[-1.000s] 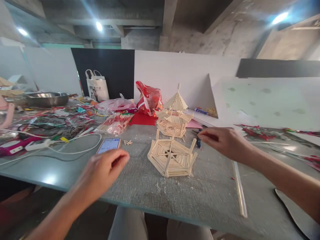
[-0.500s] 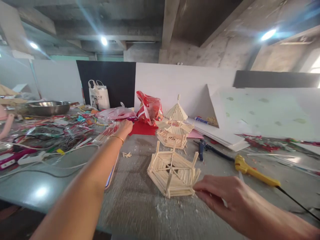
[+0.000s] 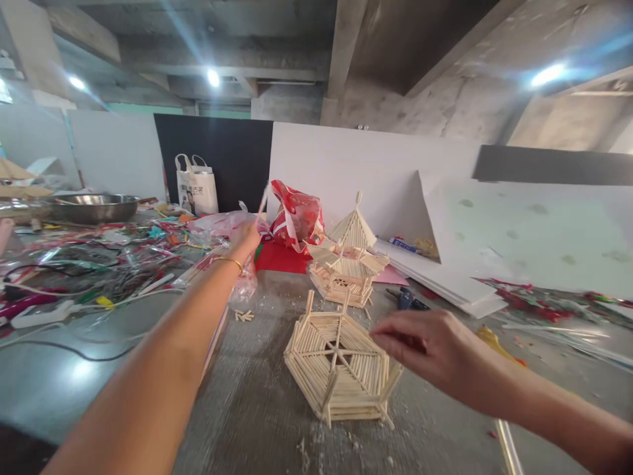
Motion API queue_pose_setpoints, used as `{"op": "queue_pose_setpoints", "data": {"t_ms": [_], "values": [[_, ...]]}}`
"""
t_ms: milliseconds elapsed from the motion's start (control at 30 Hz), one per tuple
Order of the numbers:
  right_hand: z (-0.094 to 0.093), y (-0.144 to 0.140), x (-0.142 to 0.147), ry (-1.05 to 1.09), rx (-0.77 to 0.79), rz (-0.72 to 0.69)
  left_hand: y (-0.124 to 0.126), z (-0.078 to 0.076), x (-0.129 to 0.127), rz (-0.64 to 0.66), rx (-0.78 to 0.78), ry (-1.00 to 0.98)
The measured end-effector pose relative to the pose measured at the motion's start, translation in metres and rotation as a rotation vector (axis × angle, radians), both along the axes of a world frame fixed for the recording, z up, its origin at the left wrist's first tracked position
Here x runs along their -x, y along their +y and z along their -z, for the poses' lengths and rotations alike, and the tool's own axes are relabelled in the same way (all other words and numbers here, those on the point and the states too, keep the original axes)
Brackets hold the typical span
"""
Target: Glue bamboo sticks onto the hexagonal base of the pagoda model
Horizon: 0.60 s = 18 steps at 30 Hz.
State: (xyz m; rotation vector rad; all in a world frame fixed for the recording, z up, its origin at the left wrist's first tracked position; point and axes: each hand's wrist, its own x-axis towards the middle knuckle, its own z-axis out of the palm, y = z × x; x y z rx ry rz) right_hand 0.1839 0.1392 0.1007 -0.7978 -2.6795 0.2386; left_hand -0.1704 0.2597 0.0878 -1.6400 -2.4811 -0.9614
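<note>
A hexagonal stick frame (image 3: 336, 373), pale, layered, with upright corner posts, is seen on the grey table (image 3: 257, 409). Just above it the right hand (image 3: 425, 349) is held loosely curled, empty. A thin stick (image 3: 261, 201) is pinched in the left hand (image 3: 246, 239).

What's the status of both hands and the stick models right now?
Left hand far out, lifting clear plastic packet of sticks. Right hand over flat hexagonal wooden-stick base, fingers curled. Tiered wooden-stick pavilion stands behind, untouched.
</note>
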Motion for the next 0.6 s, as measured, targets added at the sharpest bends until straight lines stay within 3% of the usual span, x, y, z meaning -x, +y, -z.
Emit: {"op": "queue_pose_setpoints", "data": {"t_ms": [100,167,267,367,433,500,600], "values": [[-0.017,0.012,0.028,0.019,-0.015,0.001,-0.018,-0.038,0.006,-0.071,-0.134,0.002],[-0.029,0.022,0.049,0.063,-0.015,-0.014,-0.037,-0.059,0.0,-0.023,-0.216,0.019],[-0.052,0.035,0.081,0.234,0.052,-0.003,-0.082,-0.072,-0.026,0.118,-0.281,0.052],[-0.08,0.036,0.108,0.555,0.272,-0.043,-0.142,-0.061,-0.061,0.431,-0.347,0.077],[-0.092,0.028,0.123,0.746,0.408,-0.099,-0.181,-0.046,-0.081,0.55,-0.418,0.0],[-0.091,0.012,0.135,0.828,0.494,-0.142,-0.211,-0.031,-0.095,0.556,-0.479,-0.174],[-0.066,-0.022,0.149,0.827,0.568,-0.171,-0.234,-0.013,-0.112,0.491,-0.576,-0.467]]}}
